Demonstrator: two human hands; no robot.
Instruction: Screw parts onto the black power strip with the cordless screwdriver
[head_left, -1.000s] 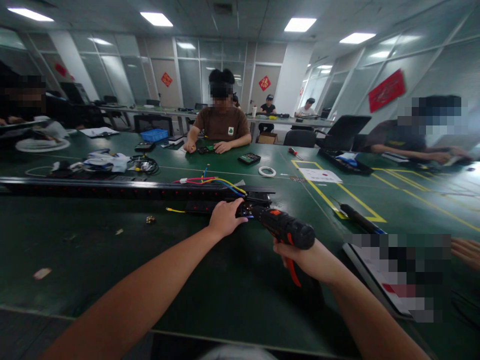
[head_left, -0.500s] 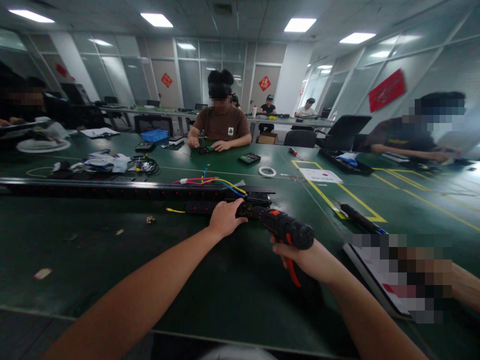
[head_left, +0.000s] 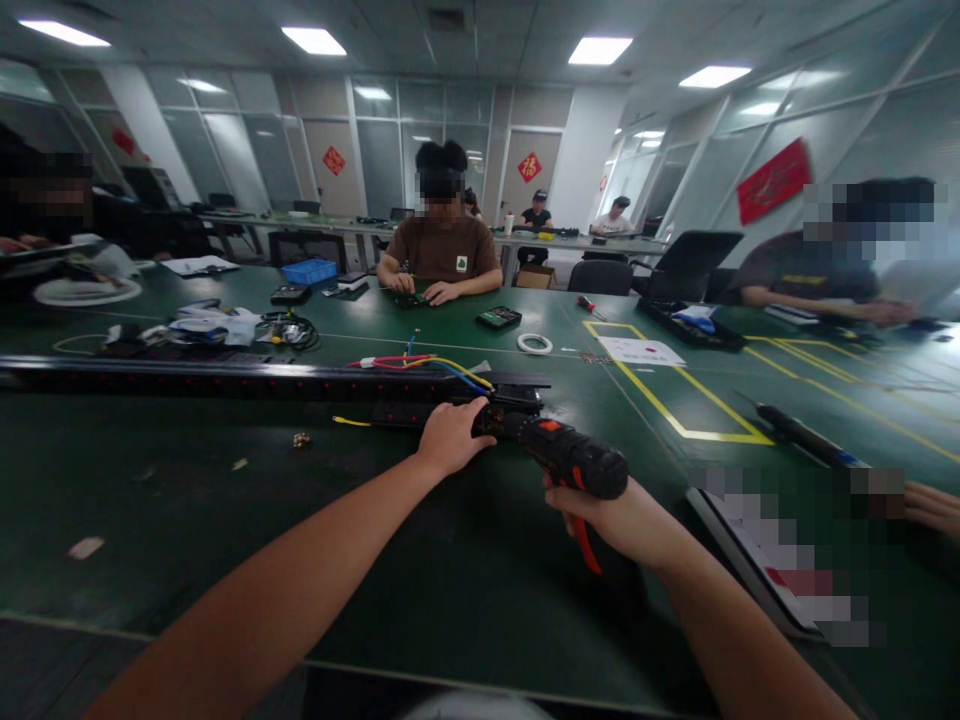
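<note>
My right hand [head_left: 626, 520] is wrapped around the handle of a black cordless drill [head_left: 566, 450] with orange accents. The drill lies nearly level, its nose pointing left at the end of a short black strip-shaped part [head_left: 397, 413]. My left hand [head_left: 450, 438] grips that part near its right end, thumb and fingers close to the drill's nose. The exact contact between bit and part is hidden. Just behind runs a long black rail [head_left: 225, 380] with small red marks. Red, yellow and blue wires [head_left: 442, 363] lie loose over it. A yellow wire [head_left: 351, 421] sticks out of the short part's left end.
Small brass-coloured pieces [head_left: 301, 440] lie left of my hands. At right are a notebook [head_left: 739, 550] and a co-worker's hand [head_left: 934, 505] by a long black tool [head_left: 814, 438]. Farther back sit a white ring [head_left: 534, 344], a blue basket [head_left: 309, 271] and a seated person [head_left: 442, 245].
At the right, the co-worker's hand and the long black tool have moved right, off the notebook's side. My hands and the drill look unmoved.
</note>
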